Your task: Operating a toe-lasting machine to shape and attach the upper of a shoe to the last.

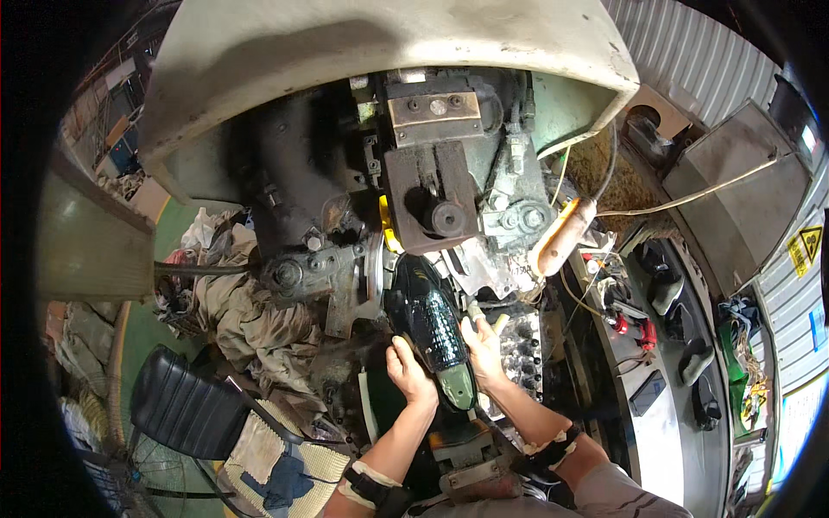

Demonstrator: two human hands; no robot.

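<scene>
A glossy black shoe upper (432,324) is stretched over a green shoe last (456,386), its toe pointing away from me beneath the machine's dark metal head (429,194). My left hand (409,371) presses against the left side of the shoe, with its fingers partly hidden. On the other side my right hand (484,350) grips it near the heel, thumb and fingers along its edge. Between them the shoe is held at the machine's front, close to the yellow part (388,226). Contact between toe and machine cannot be made out.
A pale machine hood (389,34) arches over the work. A wooden-handled lamp or tool (561,237) hangs at the right. Several black shoes (665,289) lie on a rack beyond a side table (661,432). A black chair (186,406) and crumpled cloth (259,324) stand left.
</scene>
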